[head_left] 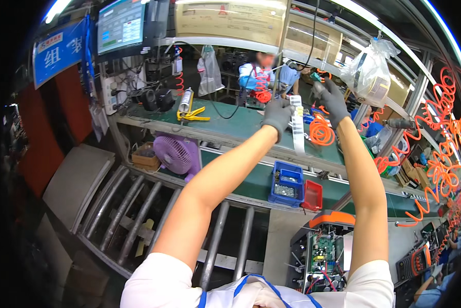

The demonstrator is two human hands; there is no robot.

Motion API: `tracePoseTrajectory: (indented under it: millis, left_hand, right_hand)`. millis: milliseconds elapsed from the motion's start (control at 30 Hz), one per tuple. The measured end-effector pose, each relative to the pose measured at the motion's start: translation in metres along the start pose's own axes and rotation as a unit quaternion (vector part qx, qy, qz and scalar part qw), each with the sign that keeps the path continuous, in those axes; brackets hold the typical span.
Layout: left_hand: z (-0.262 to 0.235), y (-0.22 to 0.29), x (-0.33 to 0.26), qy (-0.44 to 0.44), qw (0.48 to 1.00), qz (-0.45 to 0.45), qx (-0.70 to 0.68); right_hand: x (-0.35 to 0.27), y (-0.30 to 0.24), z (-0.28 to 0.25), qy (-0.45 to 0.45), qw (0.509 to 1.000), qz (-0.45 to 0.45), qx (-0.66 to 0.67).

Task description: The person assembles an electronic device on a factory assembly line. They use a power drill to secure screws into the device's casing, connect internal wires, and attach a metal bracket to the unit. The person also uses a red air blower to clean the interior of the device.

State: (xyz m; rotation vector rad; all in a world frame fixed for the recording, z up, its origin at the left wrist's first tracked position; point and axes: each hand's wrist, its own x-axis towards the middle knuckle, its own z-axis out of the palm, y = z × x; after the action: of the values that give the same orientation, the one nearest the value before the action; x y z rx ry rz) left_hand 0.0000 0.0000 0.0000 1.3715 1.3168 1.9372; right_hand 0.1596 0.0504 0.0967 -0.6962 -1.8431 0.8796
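Both my arms reach forward over the green workbench, with grey gloves on the hands. My left hand (278, 115) is closed at the edge of a long white label strip (297, 131) with dark printed blocks, which hangs down over the bench's front. To its right, my right hand (335, 102) is raised with its fingers curled around something greyish; what it is cannot be made out. A small teal-green item (316, 77) shows just above those fingers. Below and between the hands lies a coiled orange air hose (321, 130).
A yellow caulking gun (193, 114), a purple fan (175, 155) and a monitor (120, 26) are on the left. Below the bench edge sit a blue parts bin (286, 191) and a red bin (312, 195). An opened machine (322, 251) with a circuit board stands near me, beside rollers (216, 244).
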Motion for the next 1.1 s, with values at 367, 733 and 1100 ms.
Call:
tracePoseTrajectory:
  millis: [367,733,1100]
  left_hand:
    - [0.016,0.020,0.076,0.014,0.998,0.044,-0.035]
    - [0.035,0.048,0.064,-0.121,0.988,0.022,-0.098]
    - [-0.002,0.048,-0.019,-0.041,0.984,0.022,0.170]
  right_hand:
    - [0.046,-0.001,0.004,0.072,0.993,-0.086,0.043]
    - [0.070,0.025,-0.018,0.099,0.995,-0.017,-0.028]
    - [0.010,0.009,-0.008,0.060,0.996,-0.035,0.054]
